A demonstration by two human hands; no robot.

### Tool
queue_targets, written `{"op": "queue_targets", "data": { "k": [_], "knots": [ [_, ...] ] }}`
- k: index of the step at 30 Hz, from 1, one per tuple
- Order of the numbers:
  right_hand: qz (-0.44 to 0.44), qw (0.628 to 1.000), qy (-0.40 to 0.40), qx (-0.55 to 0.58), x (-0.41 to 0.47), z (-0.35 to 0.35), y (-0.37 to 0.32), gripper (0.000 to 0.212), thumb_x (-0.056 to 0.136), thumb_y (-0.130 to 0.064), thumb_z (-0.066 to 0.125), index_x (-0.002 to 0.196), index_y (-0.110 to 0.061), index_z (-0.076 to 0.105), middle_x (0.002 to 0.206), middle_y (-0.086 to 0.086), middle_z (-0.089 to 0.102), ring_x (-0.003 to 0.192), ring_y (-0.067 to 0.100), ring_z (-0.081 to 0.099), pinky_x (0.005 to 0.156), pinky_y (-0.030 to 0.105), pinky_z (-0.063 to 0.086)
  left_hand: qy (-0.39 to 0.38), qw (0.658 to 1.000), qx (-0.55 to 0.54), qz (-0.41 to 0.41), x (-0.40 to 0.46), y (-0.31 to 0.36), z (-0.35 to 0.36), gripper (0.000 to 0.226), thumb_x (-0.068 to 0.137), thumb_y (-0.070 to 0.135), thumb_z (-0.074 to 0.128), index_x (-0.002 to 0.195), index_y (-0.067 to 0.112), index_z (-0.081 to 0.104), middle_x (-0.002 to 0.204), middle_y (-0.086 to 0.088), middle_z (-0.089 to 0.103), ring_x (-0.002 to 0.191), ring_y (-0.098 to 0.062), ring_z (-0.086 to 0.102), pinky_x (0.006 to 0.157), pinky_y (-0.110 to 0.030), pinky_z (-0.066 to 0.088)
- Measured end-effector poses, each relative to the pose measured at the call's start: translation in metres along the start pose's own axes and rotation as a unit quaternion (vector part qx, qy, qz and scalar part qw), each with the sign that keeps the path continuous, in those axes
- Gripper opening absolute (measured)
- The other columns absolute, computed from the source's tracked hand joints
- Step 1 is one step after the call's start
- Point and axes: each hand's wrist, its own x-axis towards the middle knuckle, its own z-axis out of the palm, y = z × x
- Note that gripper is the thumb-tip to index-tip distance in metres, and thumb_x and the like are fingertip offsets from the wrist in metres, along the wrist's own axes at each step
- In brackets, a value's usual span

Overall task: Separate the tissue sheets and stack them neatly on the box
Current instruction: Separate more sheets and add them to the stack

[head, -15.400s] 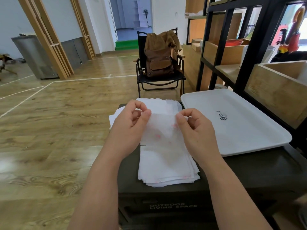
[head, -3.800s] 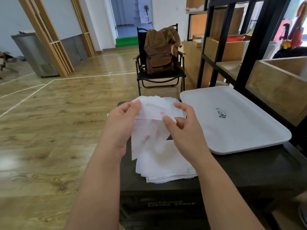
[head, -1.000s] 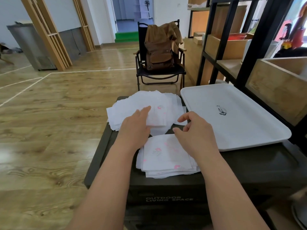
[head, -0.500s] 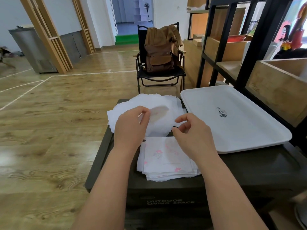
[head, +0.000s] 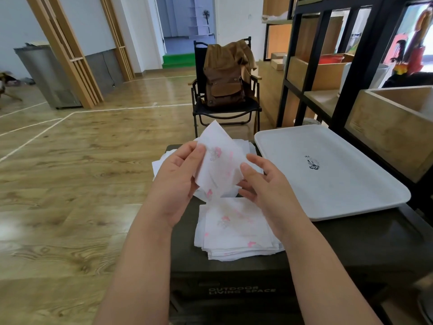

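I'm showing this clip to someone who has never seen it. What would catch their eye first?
Probably the tissue sheet with pink print, held up at centre between the left hand and right hand. Just below lies the near stack of tissues on the dark box, with the big white tray to its right.
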Motion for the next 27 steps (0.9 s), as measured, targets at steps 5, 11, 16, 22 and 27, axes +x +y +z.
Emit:
{"op": "queue_targets", "data": {
  "k": [5,11,16,22,27],
  "knots": [
    [-0.036,0.999,0.026,0.014,-0.001,-0.003,-0.004,0.022,0.091,-0.027,0.065,0.108,-0.04,0.059,0.083,-0.016,0.072,0.084,-0.01,0.063,0.072,0.026,0.045,-0.001,0.988,0.154,0.001,-0.001,0.003,-0.005,0.057,0.078,0.068,0.06,0.088,0.013,0.068,0.079,0.002,0.065,0.068,-0.011,0.058,0.063,-0.019,0.047],
    [-0.07,0.993,0.035,-0.087,-0.004,-0.013,-0.007,0.026,0.086,-0.029,0.071,0.105,-0.042,0.057,0.082,-0.013,0.073,0.085,-0.003,0.065,0.076,0.025,0.048,-0.01,0.947,0.32,-0.035,-0.004,0.005,-0.012,0.02,0.089,0.037,0.069,0.073,0.026,0.069,0.065,0.005,0.071,0.055,-0.004,0.062,0.05,-0.012,0.044],
    [-0.078,0.99,-0.025,-0.112,-0.01,-0.023,-0.018,0.029,0.084,-0.027,0.074,0.105,-0.042,0.059,0.079,-0.01,0.074,0.087,0.002,0.066,0.081,0.027,0.045,-0.03,0.94,0.332,-0.073,-0.01,0.012,-0.015,0.035,0.076,0.069,0.063,0.088,0.036,0.066,0.083,0.013,0.074,0.064,-0.004,0.069,0.062,-0.021,0.046],
    [-0.051,0.993,-0.08,-0.069,-0.014,-0.027,-0.024,0.029,0.084,-0.018,0.073,0.107,-0.032,0.063,0.084,0.005,0.075,0.089,0.023,0.071,0.086,0.042,0.054,-0.123,0.912,0.38,-0.091,-0.012,0.009,-0.013,0.015,0.081,0.055,0.071,0.093,0.046,0.068,0.089,0.024,0.068,0.077,0.001,0.068,0.076,-0.028,0.045],
    [0.038,0.988,-0.073,-0.134,-0.01,-0.031,-0.015,0.024,0.084,-0.023,0.074,0.103,-0.034,0.064,0.096,0.017,0.071,0.096,0.028,0.068,0.089,0.045,0.053,-0.11,0.911,0.379,-0.122,-0.012,0.011,-0.017,0.014,0.095,0.031,0.063,0.084,0.023,0.069,0.071,0.007,0.072,0.065,-0.003,0.065,0.068,-0.023,0.042]
  ]
}}
